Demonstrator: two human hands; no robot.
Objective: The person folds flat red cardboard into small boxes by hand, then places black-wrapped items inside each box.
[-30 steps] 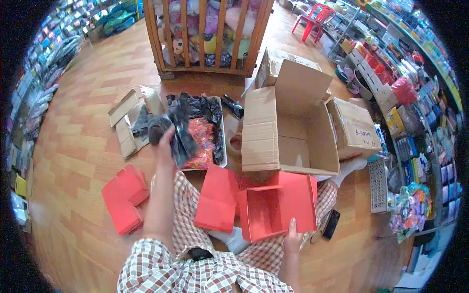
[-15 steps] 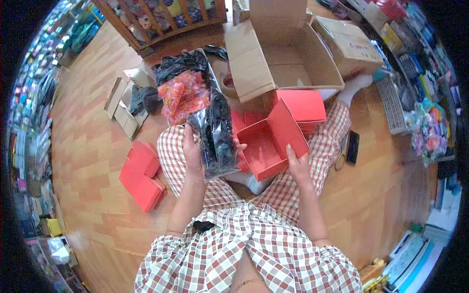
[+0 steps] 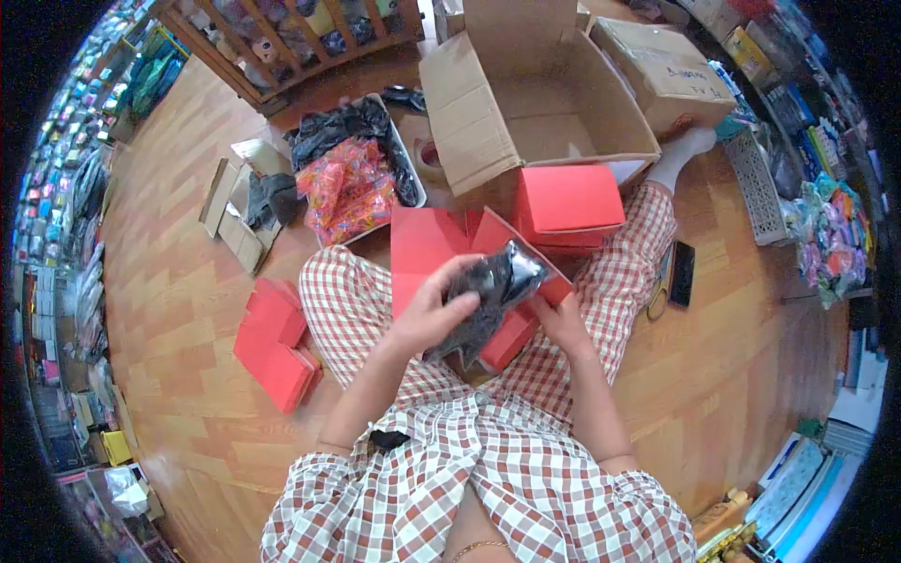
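Note:
My left hand (image 3: pixel 434 311) grips a clear plastic packet with black contents (image 3: pixel 493 286), tilted over an open red box (image 3: pixel 511 340). What the black contents are, I cannot make out. My right hand (image 3: pixel 563 324) holds the red box at its right side, its fingers partly hidden behind the raised lid. The packet covers much of the box's opening. Another red box (image 3: pixel 570 200), closed, sits just beyond, near my right leg. More red cardboard (image 3: pixel 424 246) stands to the left of the held box.
A large open carton (image 3: pixel 479 122) stands ahead, beside a taped carton (image 3: pixel 671 75). A tray (image 3: pixel 410 174) holds orange patterned wrapping and black plastic. Folded red boxes (image 3: pixel 272 347) lie left of my knee. Scissors (image 3: pixel 660 298) and a phone (image 3: pixel 682 274) lie on the right.
My left hand has brought the black packet from above the tray rightward, over the red box. The box has tilted and moved slightly towards me in my right hand.

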